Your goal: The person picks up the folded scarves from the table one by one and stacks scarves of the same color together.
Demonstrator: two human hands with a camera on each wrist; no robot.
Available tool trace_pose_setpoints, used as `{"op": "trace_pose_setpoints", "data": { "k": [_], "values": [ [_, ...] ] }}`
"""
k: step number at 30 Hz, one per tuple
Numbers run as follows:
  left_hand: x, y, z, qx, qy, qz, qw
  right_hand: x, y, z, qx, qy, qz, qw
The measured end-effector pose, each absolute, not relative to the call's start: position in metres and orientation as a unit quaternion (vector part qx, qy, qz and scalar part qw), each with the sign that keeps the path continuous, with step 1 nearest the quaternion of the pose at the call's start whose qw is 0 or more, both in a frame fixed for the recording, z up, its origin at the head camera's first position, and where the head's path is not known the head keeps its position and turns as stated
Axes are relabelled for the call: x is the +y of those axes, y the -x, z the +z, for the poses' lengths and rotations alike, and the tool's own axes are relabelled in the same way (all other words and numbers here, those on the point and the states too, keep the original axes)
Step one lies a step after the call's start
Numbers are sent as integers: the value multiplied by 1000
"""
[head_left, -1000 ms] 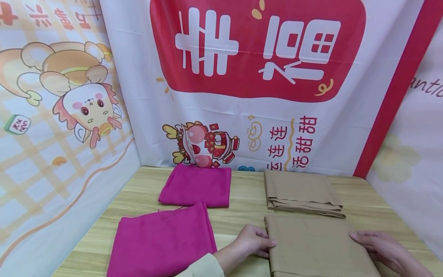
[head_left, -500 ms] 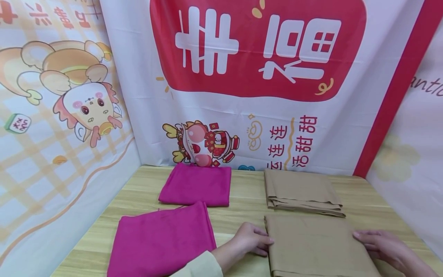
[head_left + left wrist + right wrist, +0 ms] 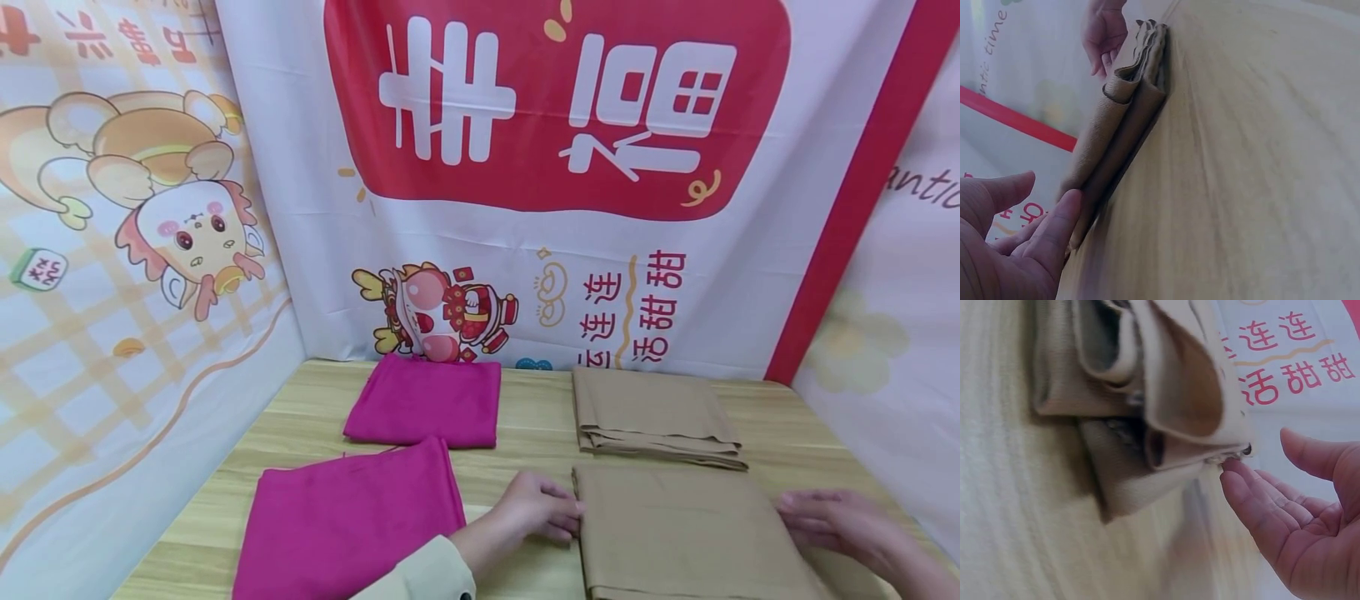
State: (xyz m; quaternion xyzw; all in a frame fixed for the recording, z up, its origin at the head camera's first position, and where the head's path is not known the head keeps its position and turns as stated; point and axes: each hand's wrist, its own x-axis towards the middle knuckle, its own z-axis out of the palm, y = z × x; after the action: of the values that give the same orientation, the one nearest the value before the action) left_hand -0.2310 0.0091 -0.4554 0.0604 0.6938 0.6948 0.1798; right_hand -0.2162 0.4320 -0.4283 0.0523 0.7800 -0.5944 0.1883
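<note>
Wood-grain table (image 3: 536,425), printed banner (image 3: 547,192) hanging behind it. Near tan cloth (image 3: 675,525) lies flat and folded at the table's front right, between the two hands.

Change within the last second: left hand (image 3: 536,504) has drawn back from the cloth's top to its side edge; right hand (image 3: 843,529) sits farther right. Cloth about as it was. Inference: nothing grips it now, and the fold appears to keep its shape unaided.

Orientation: smooth fold faces left and runs away from the person; layered ends face the person. Near edge leaves the head view, so the long axis cannot be told.

Hands: well apart, clamped on nothing. Left fingers straight against the fold, thumb clear. Right fingers extended, thumb spread; touching or just beside the right edge, cannot tell.

Outward: far tan cloth (image 3: 652,404) just behind; near pink cloth (image 3: 352,517) and far pink cloth (image 3: 431,404) to the left.
</note>
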Motion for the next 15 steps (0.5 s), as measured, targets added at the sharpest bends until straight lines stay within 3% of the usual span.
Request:
{"op": "trace_pose_setpoints", "data": {
  "k": [15],
  "values": [
    [8, 253, -426, 692, -65, 699, 169, 437, 225, -404, 787, -43, -603, 123]
  ]
}}
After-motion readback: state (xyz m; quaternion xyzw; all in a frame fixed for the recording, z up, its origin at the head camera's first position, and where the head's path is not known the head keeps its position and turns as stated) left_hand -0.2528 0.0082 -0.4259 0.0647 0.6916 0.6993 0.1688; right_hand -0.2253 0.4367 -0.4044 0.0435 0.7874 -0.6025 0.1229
